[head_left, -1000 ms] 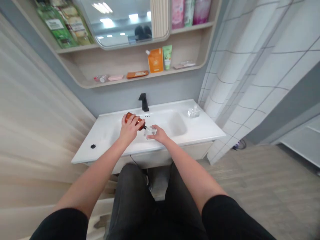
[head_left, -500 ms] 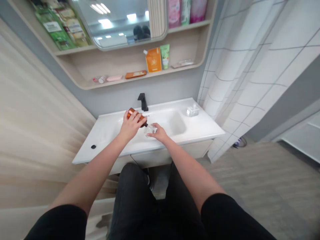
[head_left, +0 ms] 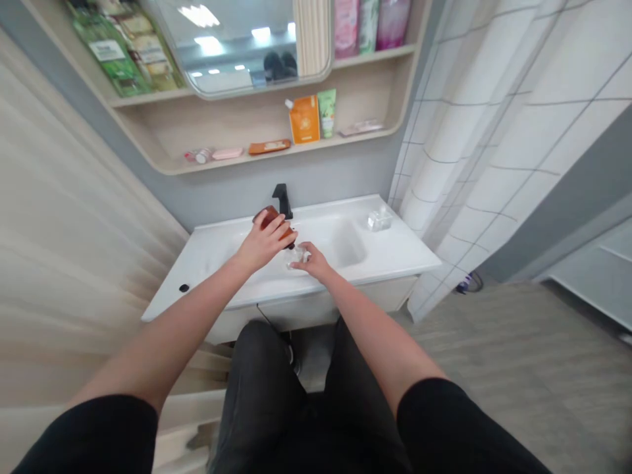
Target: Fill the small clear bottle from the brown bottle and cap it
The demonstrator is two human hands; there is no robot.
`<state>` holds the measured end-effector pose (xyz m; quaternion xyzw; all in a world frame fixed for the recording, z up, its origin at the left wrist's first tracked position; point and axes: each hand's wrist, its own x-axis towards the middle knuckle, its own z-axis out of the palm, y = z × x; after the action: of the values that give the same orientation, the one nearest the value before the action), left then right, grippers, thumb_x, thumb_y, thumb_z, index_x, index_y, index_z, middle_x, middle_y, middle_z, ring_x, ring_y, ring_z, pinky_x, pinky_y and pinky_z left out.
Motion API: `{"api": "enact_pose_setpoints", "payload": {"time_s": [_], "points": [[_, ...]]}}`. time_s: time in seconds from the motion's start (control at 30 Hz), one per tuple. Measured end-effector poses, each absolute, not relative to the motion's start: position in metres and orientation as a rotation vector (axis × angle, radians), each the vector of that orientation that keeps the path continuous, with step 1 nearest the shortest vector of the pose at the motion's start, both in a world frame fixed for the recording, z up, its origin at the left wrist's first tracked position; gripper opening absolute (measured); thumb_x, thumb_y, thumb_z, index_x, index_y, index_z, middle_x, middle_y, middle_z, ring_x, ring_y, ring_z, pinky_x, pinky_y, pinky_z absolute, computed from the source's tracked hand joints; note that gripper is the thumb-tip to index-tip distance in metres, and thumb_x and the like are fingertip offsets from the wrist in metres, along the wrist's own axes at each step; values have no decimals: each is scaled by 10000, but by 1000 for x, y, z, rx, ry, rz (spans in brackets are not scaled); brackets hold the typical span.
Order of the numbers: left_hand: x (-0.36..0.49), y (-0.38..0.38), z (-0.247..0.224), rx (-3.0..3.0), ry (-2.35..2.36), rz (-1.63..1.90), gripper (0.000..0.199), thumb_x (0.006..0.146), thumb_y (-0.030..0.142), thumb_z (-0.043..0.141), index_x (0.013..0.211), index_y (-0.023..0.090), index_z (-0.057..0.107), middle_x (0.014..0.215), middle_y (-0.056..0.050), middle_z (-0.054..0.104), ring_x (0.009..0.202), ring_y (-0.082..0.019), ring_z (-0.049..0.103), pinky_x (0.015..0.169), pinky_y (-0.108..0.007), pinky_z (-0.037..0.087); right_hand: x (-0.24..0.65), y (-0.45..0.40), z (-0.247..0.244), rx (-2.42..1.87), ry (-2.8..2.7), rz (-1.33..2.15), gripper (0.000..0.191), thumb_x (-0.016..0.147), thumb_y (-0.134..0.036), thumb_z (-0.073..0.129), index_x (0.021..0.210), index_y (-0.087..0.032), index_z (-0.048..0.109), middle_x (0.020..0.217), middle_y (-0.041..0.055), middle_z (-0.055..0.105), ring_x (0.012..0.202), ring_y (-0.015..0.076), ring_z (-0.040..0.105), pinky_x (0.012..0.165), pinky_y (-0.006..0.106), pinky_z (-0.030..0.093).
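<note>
"What did each hand have?"

"The left hand (head_left: 264, 247) was clenched around an amber bottle (head_left: 269, 219), which sat just left of the frame's centre, tipped with its dark nozzle (head_left: 292, 245) pointing down and to the right, just above a small clear container (head_left: 295, 260). The right hand (head_left: 312, 262) was only partly closed, its fingers (head_left: 305, 252) grasping that container over the white vanity basin (head_left: 348, 245)."

"How far had things got? Had anything come out of the bottle?"

"That could not be told. No stream showed, and whatever lay inside the container was too small to make out. The bottle was tilted, and neither hand was open."

"What else was nearby?"

"A black faucet (head_left: 281, 201) rose behind the bottle, and a second clear container (head_left: 380, 220) sat on the counter at the right. Toward the upper centre, an orange pouch (head_left: 304, 120) and a green tube (head_left: 326, 112) stood on a wooden shelf (head_left: 222, 125)."
</note>
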<state>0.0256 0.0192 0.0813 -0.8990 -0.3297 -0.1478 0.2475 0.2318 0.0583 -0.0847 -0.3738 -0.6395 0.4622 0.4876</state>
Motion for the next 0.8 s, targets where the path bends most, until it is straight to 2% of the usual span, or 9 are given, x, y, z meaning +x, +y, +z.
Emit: {"api": "enact_pose_setpoints", "payload": {"time_s": [0.17, 0.5, 0.8], "points": [[28, 23, 87, -2466, -855, -332, 499, 1032, 155, 588, 1486, 354, 652, 1567, -116, 657, 1591, -325, 480, 1336, -727, 241, 232, 58, -83, -910, -1527, 1142, 803, 577, -617, 963, 1196, -271, 587, 1035, -21, 680, 898, 206, 620, 852, 361, 546], [33, 26, 95, -2506, -770, -287, 481, 1040, 128, 541, 1454, 335, 669, 1538, -106, 678, 1586, -297, 494, 1351, -691, 254, 232, 59, -85, -923, -1515, 1167, 804, 581, -644, 944, 1201, -283, 581, 1021, -38, 686, 878, 193, 631, 845, 352, 560], [28, 27, 92, -2538, -782, -322, 488, 1031, 143, 585, 1458, 364, 672, 1542, -88, 679, 1566, -288, 517, 1354, -671, 255, 234, 59, -85, -901, -1526, 1168, 803, 579, -631, 959, 1196, -272, 590, 1037, -30, 687, 890, 193, 624, 850, 344, 551]]}}
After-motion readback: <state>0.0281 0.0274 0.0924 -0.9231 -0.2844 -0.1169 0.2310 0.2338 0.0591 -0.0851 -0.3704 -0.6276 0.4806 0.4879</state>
